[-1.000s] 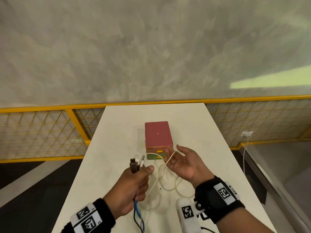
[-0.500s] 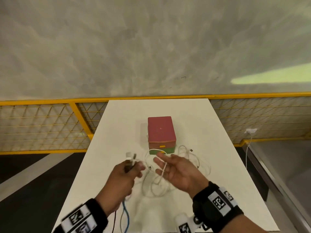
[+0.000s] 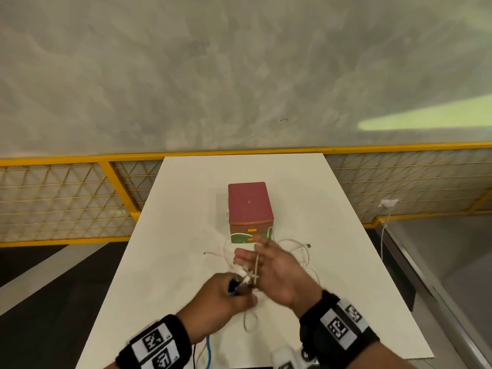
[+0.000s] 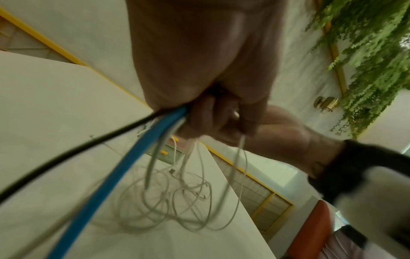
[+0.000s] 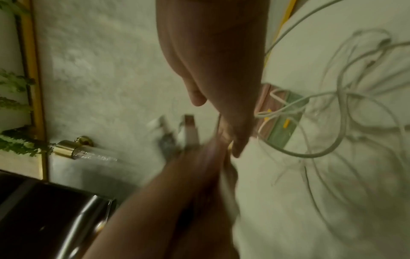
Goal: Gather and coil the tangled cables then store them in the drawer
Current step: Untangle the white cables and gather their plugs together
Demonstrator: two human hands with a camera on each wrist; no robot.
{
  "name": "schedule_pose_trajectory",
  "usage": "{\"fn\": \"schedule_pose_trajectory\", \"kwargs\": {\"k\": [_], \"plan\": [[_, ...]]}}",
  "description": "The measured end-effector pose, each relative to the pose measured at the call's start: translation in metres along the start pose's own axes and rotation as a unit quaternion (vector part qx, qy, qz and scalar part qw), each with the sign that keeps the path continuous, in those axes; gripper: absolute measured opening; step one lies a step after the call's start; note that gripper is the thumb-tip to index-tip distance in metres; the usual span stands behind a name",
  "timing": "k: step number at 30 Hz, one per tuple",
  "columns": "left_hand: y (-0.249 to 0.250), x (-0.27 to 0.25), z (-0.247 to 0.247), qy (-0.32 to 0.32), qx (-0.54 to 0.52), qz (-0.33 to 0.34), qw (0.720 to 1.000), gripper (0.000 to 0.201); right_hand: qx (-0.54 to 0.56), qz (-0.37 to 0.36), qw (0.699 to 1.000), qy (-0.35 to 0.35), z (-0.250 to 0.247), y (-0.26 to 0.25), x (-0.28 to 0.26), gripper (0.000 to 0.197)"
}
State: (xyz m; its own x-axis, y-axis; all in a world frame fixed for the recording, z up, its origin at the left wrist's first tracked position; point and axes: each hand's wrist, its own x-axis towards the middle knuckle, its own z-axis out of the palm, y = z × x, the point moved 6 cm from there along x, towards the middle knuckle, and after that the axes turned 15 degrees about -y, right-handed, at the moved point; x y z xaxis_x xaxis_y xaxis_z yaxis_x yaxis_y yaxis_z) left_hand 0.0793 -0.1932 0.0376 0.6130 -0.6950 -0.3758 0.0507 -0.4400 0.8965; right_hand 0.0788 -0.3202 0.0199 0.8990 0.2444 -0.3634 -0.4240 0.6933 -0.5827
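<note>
The left hand [image 3: 217, 296] is curled in a tight grip round a bundle of cable ends, its fingers [image 4: 206, 119] wrapped over them. From the bottom of that fist a black cable [image 4: 73, 152], a blue cable [image 4: 115, 177] and several white cables [image 4: 184, 206] hang down; plug ends [image 5: 188, 129] stick out above it. The right hand [image 3: 277, 267] is held just beside the left, touching it at the fingertips, with its fingers spread and fairly straight. One pale strand [image 3: 257, 265] runs across its open palm toward the left hand's grip; whether any finger pinches that strand cannot be told from the blurred wrist view.

Below and beyond both hands the rest of the white cables lie in loose tangled loops on the white table [image 3: 173, 235], reaching out to the right of the right hand. Just behind the loops stands a small box [image 3: 249, 206] with a red top and a green drawer [image 3: 241, 238] with yellow handles; a white strand touches its front. A yellow mesh fence [image 3: 66, 198] runs behind the table.
</note>
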Motion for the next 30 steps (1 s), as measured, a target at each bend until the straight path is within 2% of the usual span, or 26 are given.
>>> {"fn": "schedule_pose_trajectory", "kwargs": {"k": [3,5,7,9,10,11,13,14,16,18,22,25,27,30], "plan": [[-0.001,-0.027,0.016,-0.159,0.048,-0.012,0.986,0.028,0.024,-0.051,0.998,0.034,-0.015,-0.038,0.006,0.026],[-0.008,-0.05,0.02,-0.179,0.177,-0.057,0.966,0.007,0.02,-0.061,0.996,0.062,-0.027,-0.056,0.009,0.031],[-0.021,-0.065,0.011,-0.145,0.232,-0.105,0.956,0.043,-0.005,-0.054,0.996,0.07,-0.032,-0.061,0.01,0.037],[-0.023,-0.066,-0.005,-0.11,0.152,-0.09,0.978,0.031,-0.023,-0.047,0.996,0.07,-0.031,-0.054,0.012,0.038],[-0.025,-0.062,-0.014,-0.082,0.069,-0.064,0.992,0.029,-0.028,-0.045,0.997,0.064,-0.028,-0.048,0.012,0.037],[-0.023,-0.057,-0.027,-0.024,-0.009,-0.047,0.999,0.031,-0.032,-0.041,0.997,0.056,-0.025,-0.042,0.012,0.035],[-0.018,-0.047,-0.047,0.098,-0.134,-0.017,0.986,0.034,-0.042,-0.031,0.998,0.035,-0.017,-0.028,0.011,0.033],[-0.011,-0.039,-0.052,0.129,-0.163,0.008,0.978,0.033,-0.048,-0.027,0.998,0.024,-0.013,-0.021,0.01,0.032],[0.01,-0.023,-0.048,0.151,-0.16,0.051,0.974,0.024,-0.051,-0.02,0.998,0.008,-0.002,-0.007,0.008,0.034],[0.024,-0.005,-0.033,0.136,-0.113,0.07,0.982,0.013,-0.044,-0.018,0.999,-0.012,0.009,0.004,0.008,0.036],[0.021,0.014,-0.019,0.132,-0.092,0.052,0.986,0.01,-0.031,-0.016,0.999,-0.018,0.009,0.008,0.008,0.045],[0.018,0.007,-0.005,0.067,-0.105,0.022,0.992,0.017,-0.045,0.004,0.999,0.008,-0.001,0.007,0.005,0.041],[0.016,-0.005,0.007,-0.023,-0.079,-0.004,0.997,0.021,-0.044,-0.005,0.998,0.037,-0.012,-0.001,0.005,0.04],[0.004,-0.029,0.02,-0.161,0.012,-0.044,0.986,0.012,-0.021,-0.017,0.997,0.068,-0.03,-0.009,0.006,0.039]]}}
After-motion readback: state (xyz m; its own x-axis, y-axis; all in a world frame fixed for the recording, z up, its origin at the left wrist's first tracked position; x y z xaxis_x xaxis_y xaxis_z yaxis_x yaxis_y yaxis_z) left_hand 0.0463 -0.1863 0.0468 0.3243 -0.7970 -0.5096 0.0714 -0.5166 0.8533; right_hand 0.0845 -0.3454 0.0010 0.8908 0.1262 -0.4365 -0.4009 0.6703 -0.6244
